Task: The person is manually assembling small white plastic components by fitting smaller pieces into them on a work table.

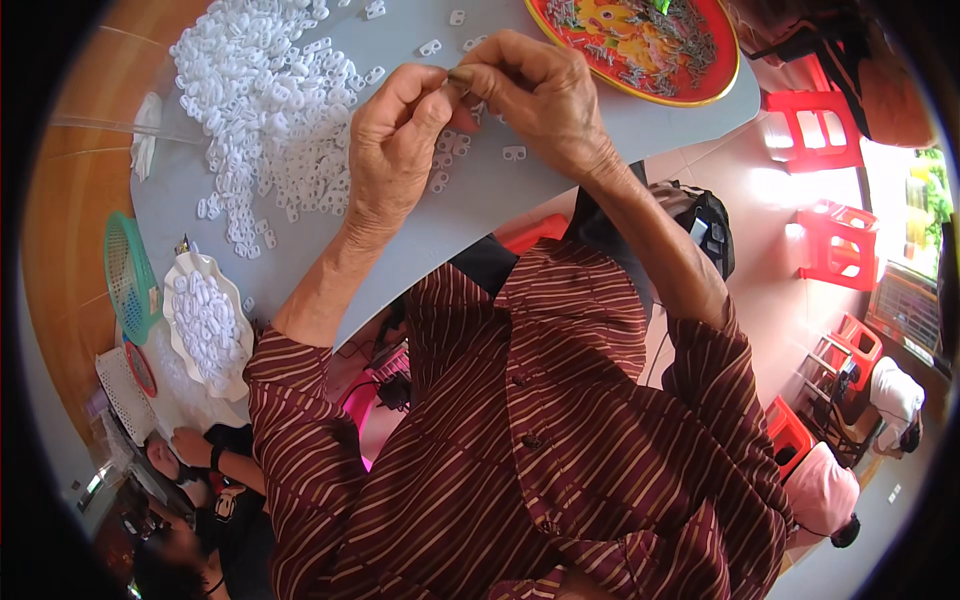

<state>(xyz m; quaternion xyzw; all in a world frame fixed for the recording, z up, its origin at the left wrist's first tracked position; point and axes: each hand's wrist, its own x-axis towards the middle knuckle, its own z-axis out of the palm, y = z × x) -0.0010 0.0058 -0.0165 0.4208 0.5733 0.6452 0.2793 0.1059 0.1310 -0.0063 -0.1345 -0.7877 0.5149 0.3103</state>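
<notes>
Toward twelve o'clock, the left hand (393, 145) and right hand (545, 95) meet above a grey table (460, 225), fingertips pinched together on a small piece (463, 88) mostly hidden between them. White plastic pieces (250, 85) heap at ten o'clock; a red tray (681, 98) of grey pins (700, 40) sits at one, a scalloped dish (179, 346) of similar white pieces (207, 318) at nine.

Fisheye view; daylight from the right glares off the tiled floor (768, 187); straight edges bow toward a black rim.
</notes>
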